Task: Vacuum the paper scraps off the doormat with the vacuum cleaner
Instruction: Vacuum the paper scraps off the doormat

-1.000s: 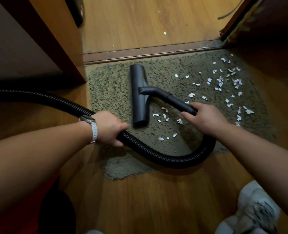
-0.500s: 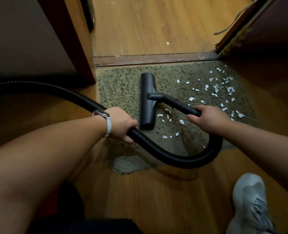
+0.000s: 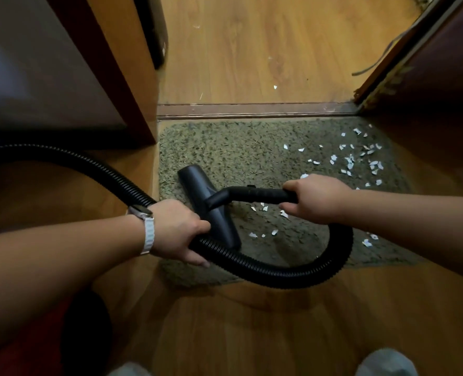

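- Hose (image 3: 279, 275): loops across the mat's (image 3: 225, 147) near edge. Judged best to hold the loop clear of the pile so it scatters nothing.
- Nozzle (image 3: 208, 202): on the mat's left half, towards its near edge. Step judged: sweeping rightward. Advise a flat head and slow, overlapping passes.
- Scraps (image 3: 349, 161): mostly on the mat's far-right part, a few at its near centre and by its near-right edge. Take the near ones first.
- Left hand (image 3: 176, 229): at the mat's near-left corner, fingers wrapped round the hose, back of hand up.
- Right hand (image 3: 317, 199): over the mat's centre, fingers closed round the tube (image 3: 257, 194), knuckles up, forearm reaching in from the right.
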`<move>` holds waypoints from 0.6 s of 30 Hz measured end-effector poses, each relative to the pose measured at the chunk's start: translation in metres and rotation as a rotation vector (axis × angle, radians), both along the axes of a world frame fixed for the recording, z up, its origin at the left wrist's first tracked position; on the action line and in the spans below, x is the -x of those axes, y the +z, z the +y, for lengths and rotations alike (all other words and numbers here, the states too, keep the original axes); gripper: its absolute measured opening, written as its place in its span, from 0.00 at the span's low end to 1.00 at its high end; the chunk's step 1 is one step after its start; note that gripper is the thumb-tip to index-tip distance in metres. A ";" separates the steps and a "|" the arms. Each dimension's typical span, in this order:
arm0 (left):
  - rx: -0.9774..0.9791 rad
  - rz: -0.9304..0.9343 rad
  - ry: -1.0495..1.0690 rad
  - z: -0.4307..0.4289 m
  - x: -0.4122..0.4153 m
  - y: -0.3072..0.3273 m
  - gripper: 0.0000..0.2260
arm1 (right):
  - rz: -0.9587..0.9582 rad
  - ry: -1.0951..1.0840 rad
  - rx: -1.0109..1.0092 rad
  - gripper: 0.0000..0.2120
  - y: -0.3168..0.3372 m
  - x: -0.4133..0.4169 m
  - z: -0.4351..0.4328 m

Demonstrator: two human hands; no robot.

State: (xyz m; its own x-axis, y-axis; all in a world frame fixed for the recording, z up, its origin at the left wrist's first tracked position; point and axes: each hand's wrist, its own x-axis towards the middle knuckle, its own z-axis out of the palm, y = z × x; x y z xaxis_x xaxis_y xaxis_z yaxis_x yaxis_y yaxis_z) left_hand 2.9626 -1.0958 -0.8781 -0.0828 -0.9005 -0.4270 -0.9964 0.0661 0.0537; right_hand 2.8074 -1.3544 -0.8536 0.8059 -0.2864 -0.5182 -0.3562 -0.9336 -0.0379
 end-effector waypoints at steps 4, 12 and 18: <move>-0.046 -0.007 0.028 -0.021 0.005 -0.001 0.32 | -0.002 -0.020 -0.070 0.12 -0.010 0.011 -0.030; 0.204 0.068 0.170 -0.037 0.093 -0.050 0.29 | -0.011 0.086 -0.066 0.12 -0.019 0.007 -0.062; 0.467 0.077 0.370 -0.024 0.122 -0.079 0.29 | -0.060 0.131 -0.142 0.12 -0.032 0.006 -0.081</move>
